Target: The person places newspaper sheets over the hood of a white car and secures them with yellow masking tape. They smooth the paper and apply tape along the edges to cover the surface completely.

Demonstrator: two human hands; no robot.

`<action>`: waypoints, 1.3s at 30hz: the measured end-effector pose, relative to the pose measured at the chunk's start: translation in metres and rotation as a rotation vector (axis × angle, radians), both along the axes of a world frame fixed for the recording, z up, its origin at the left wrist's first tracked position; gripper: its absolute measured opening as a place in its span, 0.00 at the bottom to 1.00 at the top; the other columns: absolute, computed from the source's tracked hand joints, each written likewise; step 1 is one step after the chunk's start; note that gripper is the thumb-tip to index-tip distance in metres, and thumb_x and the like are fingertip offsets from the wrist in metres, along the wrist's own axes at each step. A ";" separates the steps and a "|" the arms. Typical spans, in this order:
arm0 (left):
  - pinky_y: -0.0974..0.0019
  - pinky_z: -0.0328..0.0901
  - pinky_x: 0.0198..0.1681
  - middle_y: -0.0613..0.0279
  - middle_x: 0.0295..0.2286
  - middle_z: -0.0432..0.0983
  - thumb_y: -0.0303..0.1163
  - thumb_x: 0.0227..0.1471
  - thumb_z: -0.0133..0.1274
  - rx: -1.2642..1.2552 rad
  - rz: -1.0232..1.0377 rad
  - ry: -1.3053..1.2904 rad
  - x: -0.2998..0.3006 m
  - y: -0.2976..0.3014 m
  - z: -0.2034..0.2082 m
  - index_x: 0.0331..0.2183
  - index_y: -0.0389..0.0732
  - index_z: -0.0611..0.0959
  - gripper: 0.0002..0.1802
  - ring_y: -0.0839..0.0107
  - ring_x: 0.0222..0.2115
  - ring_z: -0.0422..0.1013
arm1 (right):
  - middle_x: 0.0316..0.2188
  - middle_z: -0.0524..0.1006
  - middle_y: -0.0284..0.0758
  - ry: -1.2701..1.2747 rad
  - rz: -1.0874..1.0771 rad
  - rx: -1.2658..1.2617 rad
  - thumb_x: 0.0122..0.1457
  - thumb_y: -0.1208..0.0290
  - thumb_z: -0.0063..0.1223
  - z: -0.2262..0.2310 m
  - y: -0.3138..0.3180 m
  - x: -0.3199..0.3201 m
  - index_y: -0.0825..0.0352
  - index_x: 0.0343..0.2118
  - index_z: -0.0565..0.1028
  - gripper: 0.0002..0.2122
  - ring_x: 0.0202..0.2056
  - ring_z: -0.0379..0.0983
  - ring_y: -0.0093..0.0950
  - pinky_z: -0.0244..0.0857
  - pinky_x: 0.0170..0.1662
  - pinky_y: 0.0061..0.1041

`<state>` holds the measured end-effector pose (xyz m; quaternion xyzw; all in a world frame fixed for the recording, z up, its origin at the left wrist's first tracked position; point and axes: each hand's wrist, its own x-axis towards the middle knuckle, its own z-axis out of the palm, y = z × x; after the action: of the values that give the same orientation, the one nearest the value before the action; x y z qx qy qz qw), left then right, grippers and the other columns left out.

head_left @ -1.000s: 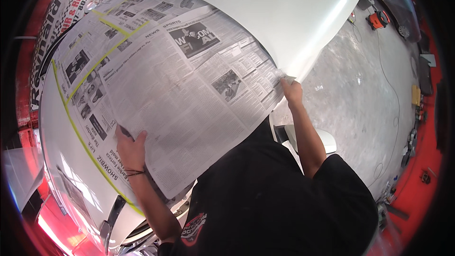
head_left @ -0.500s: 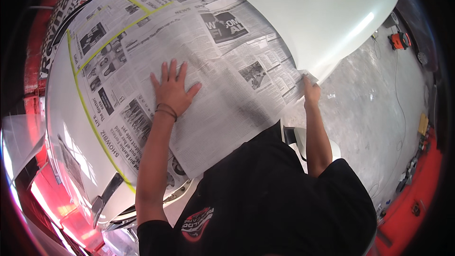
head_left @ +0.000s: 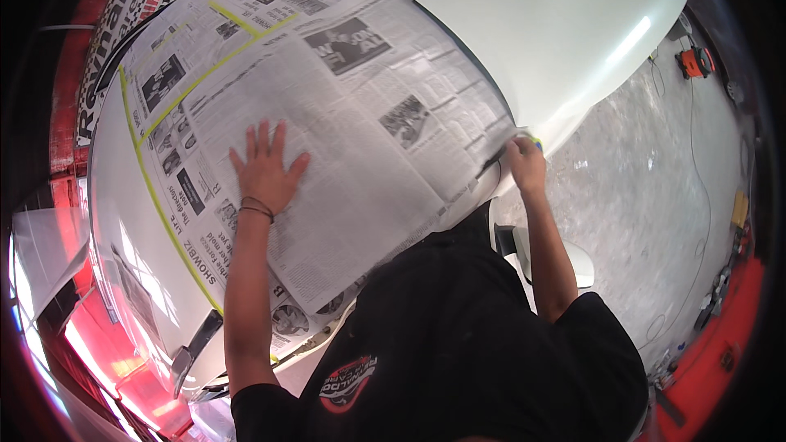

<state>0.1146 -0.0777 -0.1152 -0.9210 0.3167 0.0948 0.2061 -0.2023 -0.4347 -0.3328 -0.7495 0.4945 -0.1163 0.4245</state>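
My left hand (head_left: 268,176) lies flat with spread fingers on a loose newspaper sheet (head_left: 352,196). That sheet covers a white curved car panel, overlapping other newspaper held by yellow-green masking tape (head_left: 164,211). At the sheet's right corner, my right hand (head_left: 526,168) is closed, its fingers curled by the panel's edge. A small yellow-green and blue piece, apparently a roll of masking tape (head_left: 537,144), shows at its fingertips. Most of that roll is hidden by the hand, and whether the fingers also pinch the paper cannot be made out.
Beyond the paper rises a smooth white car body panel (head_left: 557,24). A white side mirror (head_left: 565,260) juts out below my right forearm. On the grey floor (head_left: 630,196) to the right run a cable and an orange-black machine (head_left: 696,62). A black handle (head_left: 196,352) is at lower left.
The loose newspaper sheet has slid left across the panel, with my left hand moving along on it. My right hand has turned and curled, and a yellow-green and blue piece now shows there.
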 end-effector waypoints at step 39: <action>0.17 0.29 0.69 0.47 0.75 0.39 0.69 0.65 0.37 0.016 0.131 -0.013 -0.057 -0.151 -0.095 0.75 0.47 0.51 0.51 0.42 0.75 0.31 | 0.38 0.85 0.51 0.238 -0.144 0.136 0.65 0.40 0.52 -0.004 -0.010 0.035 0.69 0.41 0.87 0.30 0.44 0.83 0.48 0.73 0.52 0.40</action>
<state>0.0576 -0.2287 -0.2100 -0.9388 0.2535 0.1044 0.2088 -0.1669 -0.4443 -0.3367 -0.6901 0.6005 -0.0233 0.4033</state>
